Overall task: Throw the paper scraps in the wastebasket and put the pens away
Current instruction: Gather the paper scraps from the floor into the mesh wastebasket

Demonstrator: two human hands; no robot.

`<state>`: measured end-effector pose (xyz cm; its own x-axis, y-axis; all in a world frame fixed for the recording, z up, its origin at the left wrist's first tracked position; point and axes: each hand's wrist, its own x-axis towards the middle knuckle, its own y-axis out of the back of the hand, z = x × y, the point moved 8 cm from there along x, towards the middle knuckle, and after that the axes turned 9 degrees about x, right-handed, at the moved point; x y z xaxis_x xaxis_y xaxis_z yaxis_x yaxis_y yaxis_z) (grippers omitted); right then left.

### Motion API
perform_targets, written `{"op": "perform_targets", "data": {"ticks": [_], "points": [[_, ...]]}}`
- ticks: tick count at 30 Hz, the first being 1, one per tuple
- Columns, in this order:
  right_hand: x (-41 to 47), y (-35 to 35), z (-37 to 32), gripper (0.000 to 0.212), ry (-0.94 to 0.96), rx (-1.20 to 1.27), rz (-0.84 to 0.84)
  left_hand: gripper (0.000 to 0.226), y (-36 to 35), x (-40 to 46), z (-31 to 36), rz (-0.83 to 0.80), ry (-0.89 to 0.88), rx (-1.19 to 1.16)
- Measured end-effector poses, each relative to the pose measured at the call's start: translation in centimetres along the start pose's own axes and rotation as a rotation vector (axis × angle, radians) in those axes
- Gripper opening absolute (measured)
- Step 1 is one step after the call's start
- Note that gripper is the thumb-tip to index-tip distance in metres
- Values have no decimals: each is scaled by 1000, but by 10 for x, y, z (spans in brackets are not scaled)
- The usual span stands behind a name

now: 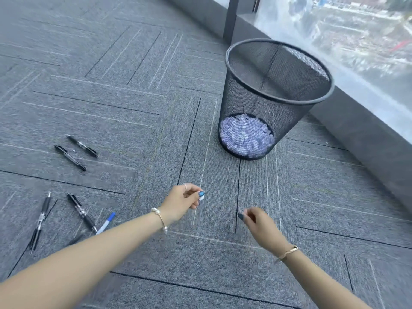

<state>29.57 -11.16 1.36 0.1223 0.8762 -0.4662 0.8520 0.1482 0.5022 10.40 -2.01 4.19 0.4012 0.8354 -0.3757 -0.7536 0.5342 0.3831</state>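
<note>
Left hand (184, 200) pinched a small white paper scrap (201, 198) over the carpet (133, 97). Right hand (256, 221) was curled; couldn't tell if it held anything. Mesh wastebasket (276, 70) stood by the window wall, scraps inside. Pens (77, 150) lay near the carpet's left edge.

Single head cam, wide-angle, no 2nd view.
Looks fwd + down from standing height at carpet floor (133, 90); both forearms enter from bottom edge, wastebasket (276, 70) mid-right further out, window wall (356, 41) top right, edges curved by lens.
</note>
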Motion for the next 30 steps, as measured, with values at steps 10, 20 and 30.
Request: {"op": "perform_targets", "data": {"ticks": [10,20,30], "points": [[-8,128,-171,24,318,462,144,11,64,38,201,217,-368,0],[45,257,-240,14,515,322,535,8,71,99,322,445,-505,133],[84,251,-213,19,452,58,430,17,34,137,299,331,-431,370]]}}
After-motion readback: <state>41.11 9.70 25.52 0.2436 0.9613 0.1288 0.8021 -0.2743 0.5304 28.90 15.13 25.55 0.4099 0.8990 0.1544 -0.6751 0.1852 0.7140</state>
